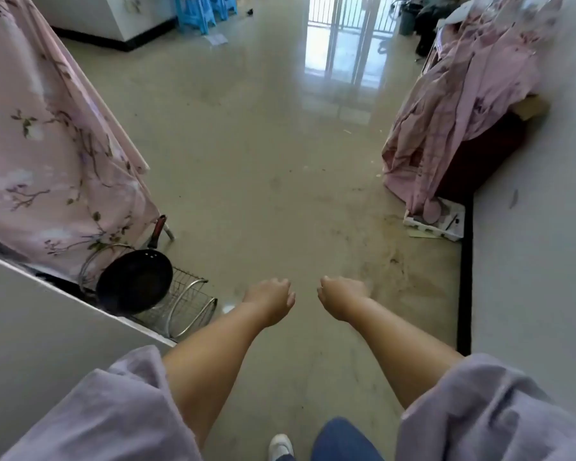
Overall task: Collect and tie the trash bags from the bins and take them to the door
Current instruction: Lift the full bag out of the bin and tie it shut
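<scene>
1. Both hands are being held out in front at waist level over the floor (263, 161). The left hand (270, 299) and right hand (341, 296) are loosely curled, and nothing is being gripped in either.
2. No trash bag is being carried, and no tied bag is being shown anywhere in view.
3. A dark grey bin (407, 19) is possibly being shown at the far end, right of the glass door (346, 38); it is too small and blurred for a liner to be confirmed.
4. Progress is being judged as early, or between bins: collecting, tying and carrying to the door are not yet shown as done.
5. Bag orientation and long axis cannot be told, since no bag is in view.
6. Open floor is being faced, running straight ahead toward the glass door.
7. To the left, a black frying pan (135, 281) is being propped in a wire rack (193, 307) beside a pink floral curtain (47, 144).
8. To the right, pink bedding (446, 111) is being draped down to the floor.
</scene>
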### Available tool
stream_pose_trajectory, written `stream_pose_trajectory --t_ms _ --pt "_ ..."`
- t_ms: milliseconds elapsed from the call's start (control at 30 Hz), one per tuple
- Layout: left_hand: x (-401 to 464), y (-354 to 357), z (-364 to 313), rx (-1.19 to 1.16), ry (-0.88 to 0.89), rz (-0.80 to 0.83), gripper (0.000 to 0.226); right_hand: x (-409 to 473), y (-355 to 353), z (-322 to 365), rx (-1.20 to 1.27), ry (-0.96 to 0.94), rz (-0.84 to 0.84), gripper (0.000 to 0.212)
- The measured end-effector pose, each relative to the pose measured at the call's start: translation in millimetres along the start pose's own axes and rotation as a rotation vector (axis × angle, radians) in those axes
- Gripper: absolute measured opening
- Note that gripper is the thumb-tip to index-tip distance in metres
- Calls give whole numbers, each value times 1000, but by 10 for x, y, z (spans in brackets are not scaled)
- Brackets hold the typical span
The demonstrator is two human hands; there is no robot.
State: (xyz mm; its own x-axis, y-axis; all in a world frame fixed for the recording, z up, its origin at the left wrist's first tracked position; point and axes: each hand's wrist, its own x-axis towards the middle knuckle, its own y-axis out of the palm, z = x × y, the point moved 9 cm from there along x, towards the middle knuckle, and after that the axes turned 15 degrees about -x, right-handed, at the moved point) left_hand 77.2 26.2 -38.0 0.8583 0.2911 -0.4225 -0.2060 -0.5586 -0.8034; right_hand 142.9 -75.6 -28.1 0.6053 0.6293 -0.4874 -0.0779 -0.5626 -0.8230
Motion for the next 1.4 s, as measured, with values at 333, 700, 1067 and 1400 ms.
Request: stream_pose_trajectory --t_ms 333,700,1067,1400 --pt "914 -186 -79 -9 -34 22 38 837 6 -477 -5 -68 147 37" --pt "2458 -906 -183 -179 -235 -30 38 2392 -560 -1634 -200 -248 122 36" --pt "3691 -1906 662 -236 -410 -70 41 4348 -1505 -1473 -285 -408 82 36" --pt "4855 -3521 2012 -293 -503 -132 41 6198 -3134 -918 -341 -494 3 36"
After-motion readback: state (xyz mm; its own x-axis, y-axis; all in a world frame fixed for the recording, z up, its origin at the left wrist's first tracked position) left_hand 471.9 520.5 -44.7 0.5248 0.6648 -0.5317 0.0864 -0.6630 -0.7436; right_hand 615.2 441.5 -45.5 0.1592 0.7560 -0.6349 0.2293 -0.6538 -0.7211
